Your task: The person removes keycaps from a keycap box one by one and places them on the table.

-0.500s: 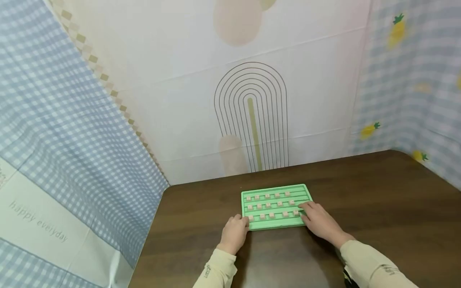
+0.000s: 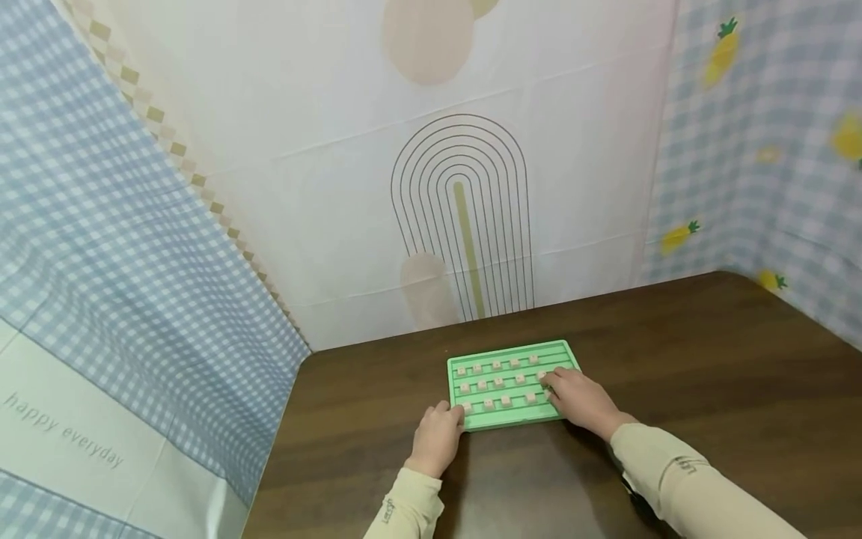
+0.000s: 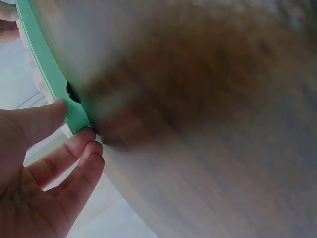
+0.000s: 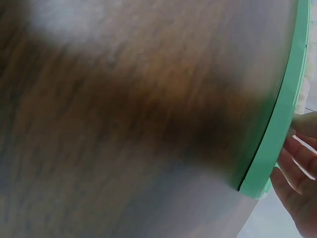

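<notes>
A light-green rectangular tray (image 2: 512,417) lies on the table, with rows of small pale cubes (image 2: 506,401) along its grooves. My left hand (image 2: 435,440) grips the tray's near left corner. In the left wrist view its thumb (image 3: 54,113) presses on the rim while the other fingers curl against the edge below. Over the tray's right side reaches my right hand (image 2: 581,400), its fingertips at the end cubes of the middle and bottom rows. The fingers partly cover those cubes, and whether they pinch one is hidden.
The dark brown wooden table (image 2: 667,359) extends around the tray. Behind it hangs a pale cloth (image 2: 323,224) with printed arches, and blue checked cloth (image 2: 168,247) hangs at both sides.
My right hand has moved left over the tray, its fingers now covering part of the end cubes. My left hand stays at the corner. The head view has shifted slightly.
</notes>
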`<state>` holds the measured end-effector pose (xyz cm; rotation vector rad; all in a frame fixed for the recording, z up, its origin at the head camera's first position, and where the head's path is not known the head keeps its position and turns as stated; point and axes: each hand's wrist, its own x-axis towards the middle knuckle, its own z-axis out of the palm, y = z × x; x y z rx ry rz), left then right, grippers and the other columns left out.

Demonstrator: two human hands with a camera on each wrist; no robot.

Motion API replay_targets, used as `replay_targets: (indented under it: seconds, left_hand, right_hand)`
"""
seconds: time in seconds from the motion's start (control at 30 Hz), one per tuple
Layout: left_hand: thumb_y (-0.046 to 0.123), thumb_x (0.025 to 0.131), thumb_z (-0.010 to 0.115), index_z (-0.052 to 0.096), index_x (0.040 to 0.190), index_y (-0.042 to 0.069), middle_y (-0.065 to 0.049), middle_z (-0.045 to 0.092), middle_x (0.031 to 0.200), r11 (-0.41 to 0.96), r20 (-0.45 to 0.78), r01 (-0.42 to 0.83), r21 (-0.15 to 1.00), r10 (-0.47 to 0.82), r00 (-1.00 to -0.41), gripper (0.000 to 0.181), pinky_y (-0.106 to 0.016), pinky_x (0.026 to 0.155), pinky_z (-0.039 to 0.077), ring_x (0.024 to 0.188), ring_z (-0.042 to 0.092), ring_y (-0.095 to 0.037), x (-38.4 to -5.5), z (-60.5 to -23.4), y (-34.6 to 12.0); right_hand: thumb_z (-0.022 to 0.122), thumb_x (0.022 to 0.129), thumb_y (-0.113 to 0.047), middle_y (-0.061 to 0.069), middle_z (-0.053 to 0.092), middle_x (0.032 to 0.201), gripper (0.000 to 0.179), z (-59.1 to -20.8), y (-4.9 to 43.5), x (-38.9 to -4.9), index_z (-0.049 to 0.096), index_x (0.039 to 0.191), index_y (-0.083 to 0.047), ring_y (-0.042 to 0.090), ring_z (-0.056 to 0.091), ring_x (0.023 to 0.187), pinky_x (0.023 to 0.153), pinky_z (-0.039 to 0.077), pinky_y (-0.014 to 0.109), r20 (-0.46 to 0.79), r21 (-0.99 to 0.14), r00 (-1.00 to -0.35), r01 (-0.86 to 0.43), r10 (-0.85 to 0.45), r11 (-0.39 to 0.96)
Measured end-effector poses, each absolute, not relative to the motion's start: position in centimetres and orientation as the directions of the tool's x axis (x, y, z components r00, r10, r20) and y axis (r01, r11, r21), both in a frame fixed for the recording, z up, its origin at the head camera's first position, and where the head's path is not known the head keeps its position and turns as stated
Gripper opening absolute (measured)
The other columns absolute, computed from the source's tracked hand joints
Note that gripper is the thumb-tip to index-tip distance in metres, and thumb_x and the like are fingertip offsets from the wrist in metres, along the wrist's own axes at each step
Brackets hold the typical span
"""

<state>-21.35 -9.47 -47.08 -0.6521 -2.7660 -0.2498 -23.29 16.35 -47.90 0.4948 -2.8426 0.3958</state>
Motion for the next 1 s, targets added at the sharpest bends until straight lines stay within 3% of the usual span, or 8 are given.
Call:
replay_targets:
  seconds: [0.2, 0.63, 1.0]
  left_hand:
    - [0.014, 0.08, 0.07, 0.057, 0.073, 0.013, -0.003, 0.054, 0.074, 0.886, 0.302, 0.458, 0.074, 0.417, -0.857, 0.015, -0.023, 0.052, 0.039, 0.06, 0.043, -0.015, -21.5, -47.1, -8.8]
    - [0.013, 0.082, 0.068, 0.058, 0.075, 0.013, -0.005, 0.055, 0.077, 0.901, 0.274, 0.427, 0.08, 0.392, -0.878, 0.013, -0.027, 0.053, 0.042, 0.063, 0.047, -0.019, -22.0, -46.9, -9.4]
    - [0.013, 0.082, 0.068, 0.059, 0.078, 0.012, -0.006, 0.056, 0.08, 0.906, 0.224, 0.414, 0.094, 0.386, -0.895, 0.009, -0.028, 0.056, 0.045, 0.066, 0.048, -0.02, -21.8, -46.7, -8.9]
  right_hand:
    - [0.066, 0.083, -0.009, 0.004, 0.063, 0.087, 0.008, -48.2, 16.6, -23.5, 0.065, 0.091, -0.008, 0.022, 0.06, 0.082, 0.068, 0.051, 0.034, 0.288, -0.183, -0.909, -0.361, -0.301, 0.915]
    - [0.065, 0.085, -0.014, 0.009, 0.064, 0.098, 0.018, -46.1, 20.8, -22.7, 0.067, 0.101, -0.007, 0.028, 0.059, 0.088, 0.07, 0.05, 0.042, 0.264, -0.265, -0.939, -0.291, -0.221, 0.919]
    - [0.062, 0.086, -0.013, 0.009, 0.061, 0.093, 0.011, -48.0, 24.9, -21.0, 0.066, 0.095, -0.009, 0.031, 0.054, 0.086, 0.067, 0.047, 0.044, 0.162, -0.283, -0.976, -0.19, -0.148, 0.94]
